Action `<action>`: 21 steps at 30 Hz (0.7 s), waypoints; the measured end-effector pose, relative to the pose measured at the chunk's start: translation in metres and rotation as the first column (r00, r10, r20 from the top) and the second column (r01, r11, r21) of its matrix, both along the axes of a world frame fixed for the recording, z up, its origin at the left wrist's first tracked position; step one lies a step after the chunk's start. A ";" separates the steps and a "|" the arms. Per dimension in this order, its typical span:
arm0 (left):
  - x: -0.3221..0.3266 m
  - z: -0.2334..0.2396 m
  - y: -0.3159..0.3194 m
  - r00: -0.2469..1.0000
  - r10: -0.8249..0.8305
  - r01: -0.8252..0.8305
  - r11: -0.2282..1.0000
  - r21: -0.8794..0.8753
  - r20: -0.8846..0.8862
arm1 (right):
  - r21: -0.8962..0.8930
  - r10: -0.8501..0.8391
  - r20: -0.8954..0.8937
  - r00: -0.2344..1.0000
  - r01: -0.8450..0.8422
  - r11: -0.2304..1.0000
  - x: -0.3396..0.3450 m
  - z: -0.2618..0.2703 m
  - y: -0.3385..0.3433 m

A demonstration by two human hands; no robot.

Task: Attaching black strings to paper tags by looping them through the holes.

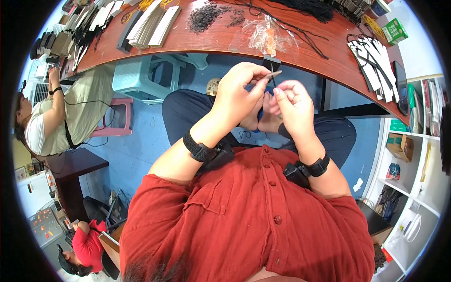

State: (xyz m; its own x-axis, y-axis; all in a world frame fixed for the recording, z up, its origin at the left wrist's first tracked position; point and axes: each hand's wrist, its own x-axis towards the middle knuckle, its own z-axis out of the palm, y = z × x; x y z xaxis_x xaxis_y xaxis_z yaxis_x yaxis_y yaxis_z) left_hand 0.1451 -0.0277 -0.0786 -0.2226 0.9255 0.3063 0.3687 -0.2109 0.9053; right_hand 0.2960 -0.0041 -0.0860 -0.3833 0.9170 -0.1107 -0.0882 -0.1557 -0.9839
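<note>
My left hand (241, 93) pinches a thin, flat, greyish-brown card (274, 74), seen nearly edge-on, between thumb and fingers. Close beside it, my right hand (292, 102) has its thumb and forefinger closed on a thin black cord (274, 81), which runs up to the card. Whether the cord passes through the card is too small to tell. Just beyond both hands, a small black block (271, 62) sits at the table's front edge, with a slim pale metal rod pointing toward me. The fingers of my right hand are slightly blurred.
On the reddish wooden table (218, 40) lie stacked white card strips (149, 30), small black pieces (202, 18), clear plastic film (255, 37), and corded white tags (375, 65) beside a phone (400, 84). A pale-blue stool (132, 75) stands below. Two other people are at left.
</note>
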 end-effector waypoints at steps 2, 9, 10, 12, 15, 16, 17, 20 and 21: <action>-0.004 -0.001 0.001 0.932 0.046 0.060 0.959 0.278 -0.360 | -0.061 0.060 0.044 0.997 -0.057 0.997 0.006 0.001 0.000; -0.003 -0.001 -0.023 0.925 -0.182 0.267 0.936 0.230 -0.333 | -0.232 0.167 -0.086 0.982 -0.182 0.955 0.015 0.004 -0.002; -0.004 0.001 -0.022 0.945 -0.208 0.258 0.948 0.186 -0.250 | -0.224 0.172 -0.064 0.983 -0.183 0.957 0.014 0.006 -0.002; 0.000 0.001 -0.015 0.929 -0.155 0.213 0.966 -0.144 0.336 | -0.184 0.175 0.009 0.984 -0.171 0.968 0.013 0.011 -0.001; -0.001 0.000 0.002 0.866 -0.069 0.251 0.916 -0.312 0.495 | -0.116 0.154 0.136 0.979 -0.139 0.983 0.013 0.018 -0.003; -0.001 -0.001 0.006 0.857 -0.088 0.277 0.909 -0.310 0.508 | -0.064 0.142 0.143 0.980 -0.134 0.989 0.014 0.020 -0.003; -0.002 -0.001 0.009 0.847 -0.105 0.301 0.903 -0.307 0.521 | -0.083 0.124 0.175 0.977 -0.111 0.990 0.015 0.021 -0.002; -0.005 0.001 0.006 0.803 -0.116 0.336 0.899 -0.282 0.585 | 0.047 0.096 0.231 0.968 -0.110 0.993 0.018 0.024 0.001; -0.006 0.003 0.005 0.772 -0.118 0.362 0.889 -0.280 0.624 | 0.086 0.101 0.279 0.955 -0.130 0.988 0.019 0.024 0.003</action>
State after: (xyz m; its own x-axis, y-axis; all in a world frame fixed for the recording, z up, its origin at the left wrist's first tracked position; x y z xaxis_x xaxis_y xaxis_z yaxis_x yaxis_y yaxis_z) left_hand 0.1388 -0.0232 -0.0757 0.0033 0.9846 -0.1749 -0.2644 0.1695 0.9494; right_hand 0.3154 -0.0015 -0.0616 -0.4557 0.8801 -0.1335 0.1984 -0.0458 -0.9791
